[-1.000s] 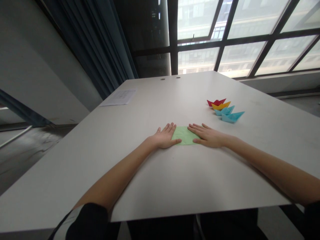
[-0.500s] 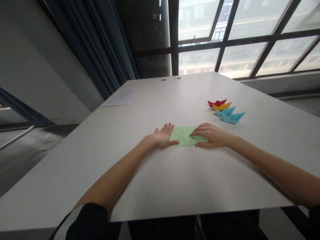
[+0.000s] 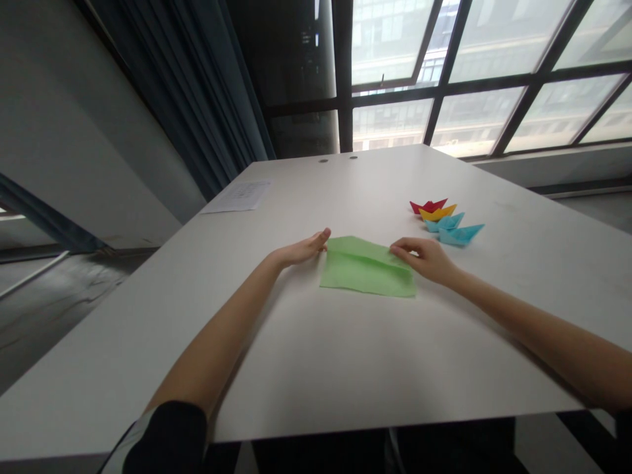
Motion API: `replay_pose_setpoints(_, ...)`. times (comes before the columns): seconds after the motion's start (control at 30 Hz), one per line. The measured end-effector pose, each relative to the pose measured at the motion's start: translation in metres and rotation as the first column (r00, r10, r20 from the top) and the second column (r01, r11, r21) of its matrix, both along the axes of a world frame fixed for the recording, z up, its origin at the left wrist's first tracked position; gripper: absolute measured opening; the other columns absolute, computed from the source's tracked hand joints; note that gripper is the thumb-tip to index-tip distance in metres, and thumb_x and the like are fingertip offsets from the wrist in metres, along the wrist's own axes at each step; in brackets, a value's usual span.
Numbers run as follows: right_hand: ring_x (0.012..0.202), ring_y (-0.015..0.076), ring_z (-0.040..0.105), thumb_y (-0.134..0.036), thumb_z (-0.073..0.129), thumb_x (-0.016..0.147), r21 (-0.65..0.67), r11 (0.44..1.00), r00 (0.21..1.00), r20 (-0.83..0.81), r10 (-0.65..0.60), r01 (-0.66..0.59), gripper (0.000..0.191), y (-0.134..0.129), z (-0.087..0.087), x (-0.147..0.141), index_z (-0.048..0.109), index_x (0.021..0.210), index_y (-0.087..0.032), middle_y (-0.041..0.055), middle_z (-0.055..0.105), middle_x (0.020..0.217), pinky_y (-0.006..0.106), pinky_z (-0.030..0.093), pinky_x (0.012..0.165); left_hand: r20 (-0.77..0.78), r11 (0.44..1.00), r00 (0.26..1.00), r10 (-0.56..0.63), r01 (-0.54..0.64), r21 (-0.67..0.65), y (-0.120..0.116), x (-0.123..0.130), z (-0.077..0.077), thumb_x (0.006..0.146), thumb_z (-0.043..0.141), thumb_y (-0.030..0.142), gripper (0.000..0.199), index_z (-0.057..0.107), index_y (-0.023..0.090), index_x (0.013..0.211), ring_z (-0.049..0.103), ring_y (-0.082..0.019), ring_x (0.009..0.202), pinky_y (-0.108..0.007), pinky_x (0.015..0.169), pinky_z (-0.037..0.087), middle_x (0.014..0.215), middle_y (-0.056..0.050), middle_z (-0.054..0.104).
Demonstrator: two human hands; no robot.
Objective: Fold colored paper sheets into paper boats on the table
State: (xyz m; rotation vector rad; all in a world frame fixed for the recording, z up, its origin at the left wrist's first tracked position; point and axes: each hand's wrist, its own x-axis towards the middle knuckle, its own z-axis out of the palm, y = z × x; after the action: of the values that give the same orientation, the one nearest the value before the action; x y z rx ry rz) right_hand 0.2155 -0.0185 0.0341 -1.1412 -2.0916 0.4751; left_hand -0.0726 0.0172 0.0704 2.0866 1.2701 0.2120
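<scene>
A light green sheet of paper (image 3: 368, 270) lies partly unfolded on the table, a crease running across it and its far part raised. My right hand (image 3: 422, 257) pinches the sheet near its far right corner between thumb and fingers. At the far left corner is my left hand (image 3: 303, 250), turned on its side with the thumb up and apart. Its fingers point toward the paper's left edge, and their tips are partly hidden; I cannot tell how firmly they touch it.
Beyond my right hand stand folded paper boats in a row: a red boat (image 3: 427, 207), a yellow boat (image 3: 437, 214) and two light blue boats (image 3: 461, 235). A printed white sheet (image 3: 239, 196) lies at the table's far left edge. Windows (image 3: 395, 122) rise behind the white table (image 3: 306, 368).
The green paper has gone from folded flat to partly opened, looking larger. My left hand has lifted off it and turned on its side; my right hand has gone from resting on it to pinching it.
</scene>
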Motion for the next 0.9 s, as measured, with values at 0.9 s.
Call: replay_pose_setpoints(0.9,0.061,0.0170,0.057,-0.044,0.044,0.078,-0.032,0.899,0.891,0.159,-0.426,0.436,0.037,0.047,-0.025,0.041,0.068,0.080,-0.017,0.0047,0.067,0.068,0.027,0.039,0.053,-0.418,0.960,0.896,0.150,-0.031,0.277,0.023,-0.008,-0.033,0.077,0.038,0.039,0.048,0.050,0.024,0.121,0.040,-0.026,0.119,-0.041,0.099,0.030,0.128,-0.008,0.049)
